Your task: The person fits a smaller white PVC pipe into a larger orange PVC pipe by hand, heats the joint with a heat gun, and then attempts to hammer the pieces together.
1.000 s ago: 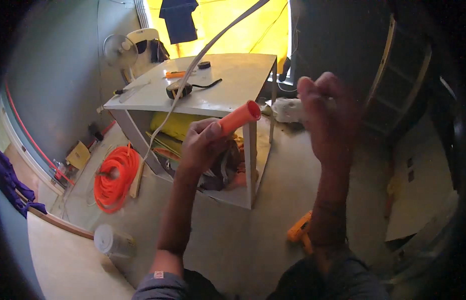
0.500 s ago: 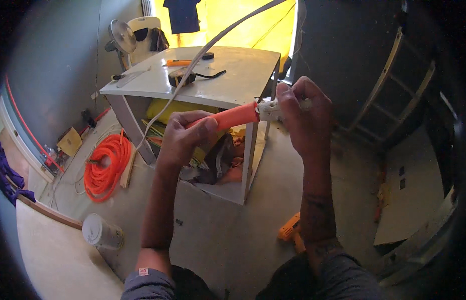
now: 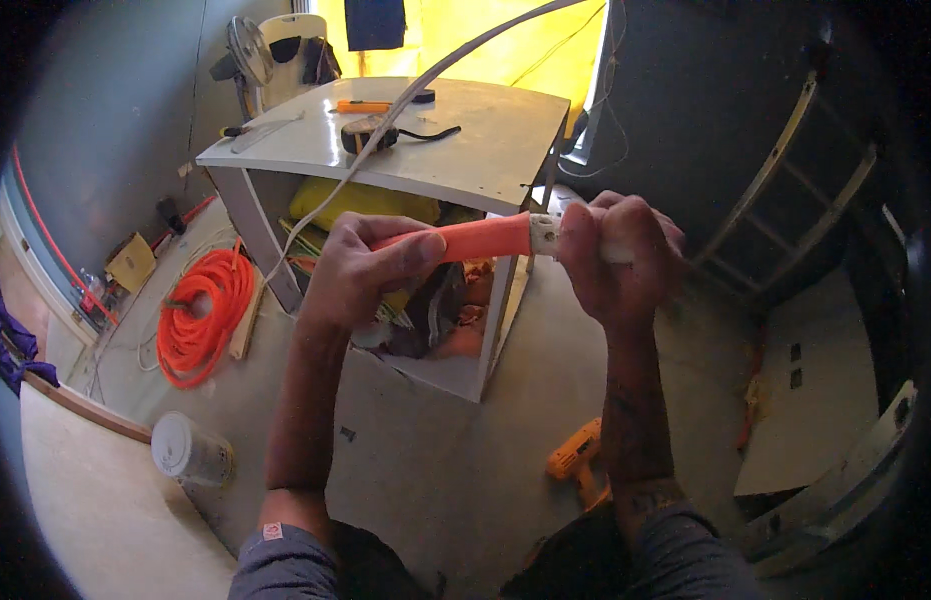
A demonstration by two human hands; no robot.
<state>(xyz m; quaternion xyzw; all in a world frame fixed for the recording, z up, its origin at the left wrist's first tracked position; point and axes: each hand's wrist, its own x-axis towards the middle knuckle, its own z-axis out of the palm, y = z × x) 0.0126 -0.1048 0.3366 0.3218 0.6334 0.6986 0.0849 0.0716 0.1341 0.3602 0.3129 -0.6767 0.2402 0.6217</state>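
My left hand is closed around an orange tube, thumb lying along its side. A whitish fitting with small holes meets the tube's right end. My right hand is wrapped round this fitting, so most of it is hidden; whether the tube goes into it or over it I cannot tell. Both hands are raised in front of a white cabinet. On its top lie a tape measure, an orange utility knife and a black roll of tape.
A pale cable arcs across the cabinet. Coiled orange tubing lies on the floor at left, near a white bucket. An orange power drill rests by my right knee. A ladder leans at the right wall.
My right hand has closed further round the fitting and sits nearer the tube's end, leaving less of the fitting visible. The tube is now held more level. The view has shifted slightly.
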